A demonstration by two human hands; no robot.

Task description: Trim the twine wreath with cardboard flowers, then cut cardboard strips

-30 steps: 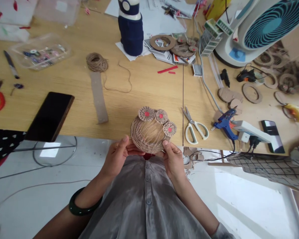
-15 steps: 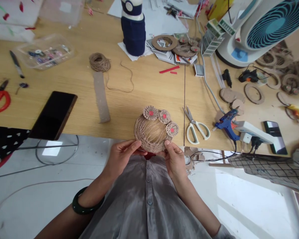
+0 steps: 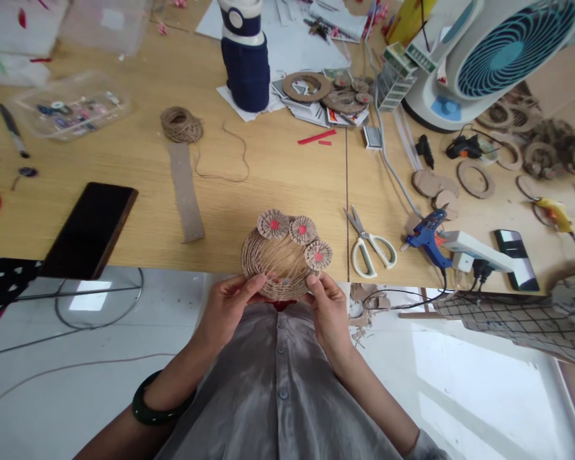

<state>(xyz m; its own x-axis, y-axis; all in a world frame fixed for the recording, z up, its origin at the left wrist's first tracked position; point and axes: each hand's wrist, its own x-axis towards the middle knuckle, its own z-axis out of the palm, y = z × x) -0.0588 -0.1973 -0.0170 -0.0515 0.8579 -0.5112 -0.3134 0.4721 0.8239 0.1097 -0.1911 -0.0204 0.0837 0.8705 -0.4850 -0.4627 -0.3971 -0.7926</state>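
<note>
- Both hands and the twine-wrapped wreath point(image 3: 268, 268) sit a little further left in the head view than a moment ago, and the tabletop things slide the same way, so I read most of that as head motion (hard to separate from here).
- My left hand point(image 3: 229, 308), with a dark bangle point(image 3: 153, 402) on the wrist, has its fingers together and its thumb point(image 3: 257, 281) laid on the wreath's lower left edge, gripping it.
- My right hand point(image 3: 329, 313) pinches the lower right rim between thumb and curled fingers.
- The wreath is held upright over the table edge, just above my grey shirt point(image 3: 278, 383), with three cardboard rosettes point(image 3: 273, 224) along its upper edge, each with a red centre.
- Right of it lie white-handled scissors point(image 3: 374, 252) and a blue hot glue gun point(image 3: 424, 233); left of it lie a cardboard strip point(image 3: 185, 191) and a ball of twine point(image 3: 181, 124).
</note>
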